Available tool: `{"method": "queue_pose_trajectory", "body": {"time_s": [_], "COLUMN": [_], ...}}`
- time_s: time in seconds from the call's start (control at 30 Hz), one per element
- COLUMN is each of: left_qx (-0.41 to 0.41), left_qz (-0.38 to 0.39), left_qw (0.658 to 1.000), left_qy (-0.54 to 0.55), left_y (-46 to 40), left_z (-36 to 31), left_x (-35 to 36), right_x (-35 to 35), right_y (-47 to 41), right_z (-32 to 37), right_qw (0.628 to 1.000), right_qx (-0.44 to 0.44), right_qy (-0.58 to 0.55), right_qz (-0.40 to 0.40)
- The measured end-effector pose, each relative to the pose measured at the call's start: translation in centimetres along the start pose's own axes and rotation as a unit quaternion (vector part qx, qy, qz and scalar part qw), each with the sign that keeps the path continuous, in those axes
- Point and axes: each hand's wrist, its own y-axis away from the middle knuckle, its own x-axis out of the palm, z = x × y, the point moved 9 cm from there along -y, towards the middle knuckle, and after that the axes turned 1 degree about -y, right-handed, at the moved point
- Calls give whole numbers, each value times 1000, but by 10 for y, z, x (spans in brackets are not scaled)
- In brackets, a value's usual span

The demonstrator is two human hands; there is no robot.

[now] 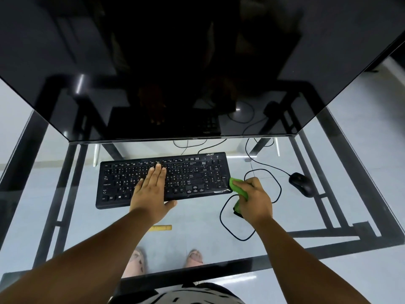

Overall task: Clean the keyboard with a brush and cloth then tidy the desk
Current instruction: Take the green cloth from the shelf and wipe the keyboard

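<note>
From the head cam, you were on the wiping step: your left hand (151, 189) lay flat, fingers straight, pinning the keyboard (163, 179) mid-table (65, 216), while your right hand (254, 199) gripped the green cloth (237, 189) at its right end. Next you'd probably need steady passes across the keys. Count: one keyboard, one cloth, one mouse (302, 184), and maybe the brush handle (161, 227), half hidden.

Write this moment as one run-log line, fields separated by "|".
step: wiping keyboard right edge | left hand: flat on keys | right hand: holds green cloth | mouse: right, untouched
</note>
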Motion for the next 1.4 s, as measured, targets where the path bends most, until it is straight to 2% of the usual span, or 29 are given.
{"method": "queue_pose_trajectory", "body": {"time_s": [0.27,0.43,0.53,0.6,0.77,0.97,1.03,1.17,1.27,1.4], "left_qx": [10,14,16,16,16,12,11,11,9,-5], "left_qz": [-7,5,9,8,11,1,-3,5,7,7], "left_qw": [1000,1000,1000,1000,1000,1000,1000,1000,1000,1000], "left_qy": [10,-10,-20,-14,-10,-7,0,-4,2,-7], "left_y": [5,10,11,11,14,23,23,23,24,28], "left_z": [2,7,9,8,12,27,27,26,29,37], "left_x": [6,10,12,12,11,12,12,12,10,10], "right_x": [-4,2,-9,-8,15,8,15,29,22,15], "right_y": [12,23,19,11,17,15,14,21,21,15], "right_z": [2,0,-1,13,35,16,33,55,39,34], "right_qw": [1000,999,998,997,992,998,996,986,988,996], "right_qx": [-10,-35,-10,-33,-123,-60,-90,-159,-145,-91], "right_qy": [-4,-6,-42,-45,4,-17,-16,29,35,-17], "right_qz": [-25,-5,-42,-52,16,-25,-23,39,50,-8]}}
